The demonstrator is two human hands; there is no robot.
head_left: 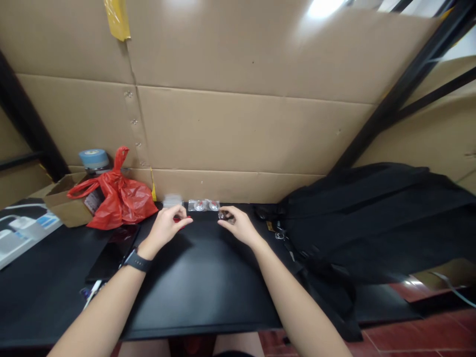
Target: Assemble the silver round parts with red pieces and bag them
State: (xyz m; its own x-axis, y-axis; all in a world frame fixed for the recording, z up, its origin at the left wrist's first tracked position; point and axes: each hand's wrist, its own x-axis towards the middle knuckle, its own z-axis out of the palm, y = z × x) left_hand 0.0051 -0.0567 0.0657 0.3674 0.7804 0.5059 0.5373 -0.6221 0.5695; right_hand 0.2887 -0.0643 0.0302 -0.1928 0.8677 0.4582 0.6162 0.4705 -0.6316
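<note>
My left hand (167, 228), with a dark watch on its wrist, is curled above the black tabletop (208, 277). Its fingers close on a small red object (177, 219), mostly hidden behind the thumb. To its right, my right hand (240, 227) pinches a small, round, clear and dark object (222, 215) whose kind I cannot make out. Between and beyond the hands, two clear packets (201, 205) holding round pieces with red marks lie against the cardboard wall. Another clear plastic piece (173, 200) lies behind my left hand.
A red plastic bag (122, 198), an open cardboard box (70, 208) and a blue-lidded jar (93, 158) stand at the left. Near them lie a dark phone (113, 250) and a white power strip (26, 238). A black backpack (379, 223) covers the right side, with keys (279, 234) beside it.
</note>
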